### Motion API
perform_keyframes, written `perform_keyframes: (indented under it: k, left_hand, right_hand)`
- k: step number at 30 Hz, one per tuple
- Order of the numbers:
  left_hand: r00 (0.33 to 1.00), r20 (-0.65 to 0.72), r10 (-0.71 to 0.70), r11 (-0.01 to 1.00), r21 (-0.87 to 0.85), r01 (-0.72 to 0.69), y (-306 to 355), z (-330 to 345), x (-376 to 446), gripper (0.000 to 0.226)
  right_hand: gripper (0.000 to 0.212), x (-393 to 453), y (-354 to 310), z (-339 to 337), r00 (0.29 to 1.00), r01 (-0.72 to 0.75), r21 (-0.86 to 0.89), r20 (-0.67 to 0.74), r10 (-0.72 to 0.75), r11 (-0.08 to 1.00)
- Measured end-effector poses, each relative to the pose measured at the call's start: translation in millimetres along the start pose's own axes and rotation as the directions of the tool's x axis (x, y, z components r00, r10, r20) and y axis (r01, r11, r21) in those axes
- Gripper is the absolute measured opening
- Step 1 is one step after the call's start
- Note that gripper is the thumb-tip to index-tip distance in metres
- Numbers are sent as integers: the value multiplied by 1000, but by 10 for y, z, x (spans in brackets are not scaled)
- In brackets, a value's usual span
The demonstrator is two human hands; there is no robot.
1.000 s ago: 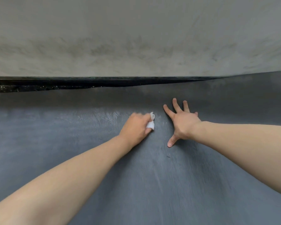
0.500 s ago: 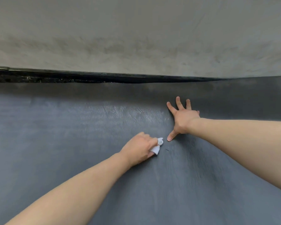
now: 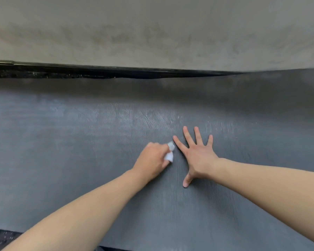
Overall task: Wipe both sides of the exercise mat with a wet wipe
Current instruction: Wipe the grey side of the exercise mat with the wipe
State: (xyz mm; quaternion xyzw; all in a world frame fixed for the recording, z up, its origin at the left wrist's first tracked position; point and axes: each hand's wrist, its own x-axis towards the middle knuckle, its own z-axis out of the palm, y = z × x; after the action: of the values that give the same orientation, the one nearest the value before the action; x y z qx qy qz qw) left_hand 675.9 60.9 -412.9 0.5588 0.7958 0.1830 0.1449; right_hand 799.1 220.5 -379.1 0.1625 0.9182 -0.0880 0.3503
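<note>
1. The exercise mat (image 3: pixel 80 169) lies flat on the floor, its far edge against the wall (image 3: pixel 152 29).
2. The left hand (image 3: pixel 152 162) grips a wadded wet wipe (image 3: pixel 169 156) mid-mat.
3. The right hand (image 3: pixel 198 156) presses flat, fingers spread.
4. Damp streaks suggest this side is partly wiped; the underside probably remains.

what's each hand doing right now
Left hand: closed, gripping the wet wipe.
Right hand: open, fingers spread flat on the mat.
</note>
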Motion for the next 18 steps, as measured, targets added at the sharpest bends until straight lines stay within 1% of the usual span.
perform_keyframes:
  k: [1, 2, 3, 4, 5, 6, 7, 8, 9, 10, 11, 12, 13, 14, 15, 16, 17, 18]
  left_hand:
    - [978, 99, 182, 983, -18, -181, 118, 60, -116, 13]
    - [914, 205, 350, 935, -20, -354, 192, 78, -219, 14]
    - [852, 273, 447, 885, 1, -465, 151, 65, -276, 15]
    - [844, 278, 459, 870, 52, -490, 66, 30, -278, 18]
    - [891, 231, 391, 902, 97, -421, -10, -27, -254, 21]
    - [962, 121, 245, 958, 122, -259, -111, -77, -228, 25]
    - [998, -5, 68, 994, 89, -67, -157, -137, -238, 27]
    - [994, -86, -64, 997, 38, 68, -145, -139, -312, 26]
    - [992, -103, -76, 997, -2, 76, -67, -95, -411, 23]
    - [999, -39, 26, 999, -38, -27, 81, -14, -517, 18]
    - [973, 75, 220, 975, -56, -216, 225, 89, -640, 16]
    - [886, 209, 413, 910, -53, -412, 344, 153, -755, 17]
    - [794, 311, 522, 843, -53, -535, 356, 159, -816, 19]
    - [764, 344, 546, 819, -29, -573, 279, 131, -800, 20]
    - [816, 312, 487, 855, 21, -518, 198, 87, -743, 20]
    - [914, 213, 345, 927, 74, -367, 89, 56, -684, 21]
    - [986, 73, 148, 985, 75, -153, 17, -9, -651, 22]
    - [999, -35, -16, 999, 40, 18, -8, -34, -674, 22]
  right_hand:
    - [175, 10, 6, -6, 1000, 4, 6, 0, -4, 1000]
    - [174, 11, 6, -9, 1000, 3, 6, 0, -3, 1000]
    - [174, 12, 2, -12, 1000, 0, 5, 1, 0, 1000]
    - [174, 7, -4, -13, 1000, -5, 8, 5, 5, 1000]
    - [175, -1, -9, -10, 1000, -9, 15, 11, 8, 1000]
    - [175, -6, -11, -11, 1000, -10, 20, 13, 10, 1000]
    - [175, -11, -10, -12, 1000, -10, 22, 12, 9, 1000]
    - [174, -16, -5, -10, 1000, -7, 23, 11, 7, 1000]
    - [174, -20, 0, -9, 1000, -4, 26, 5, 4, 1000]
    - [173, -29, 6, -3, 1000, -1, 29, -3, 1, 1000]
    - [170, -40, 9, 11, 1000, 4, 28, -15, -4, 1000]
    - [166, -67, 10, 42, 999, 12, 23, -31, -11, 1000]
    - [160, -97, 17, 86, 998, 25, 19, -54, -24, 1000]
    - [153, -140, 28, 137, 996, 49, 22, -74, -47, 999]
    - [146, -197, 40, 194, 994, 78, 29, -81, -76, 996]
    - [144, -265, 52, 259, 992, 107, 31, -76, -104, 994]
    - [146, -337, 61, 334, 990, 129, 23, -64, -127, 991]
    - [153, -411, 68, 413, 989, 144, 4, -48, -143, 990]
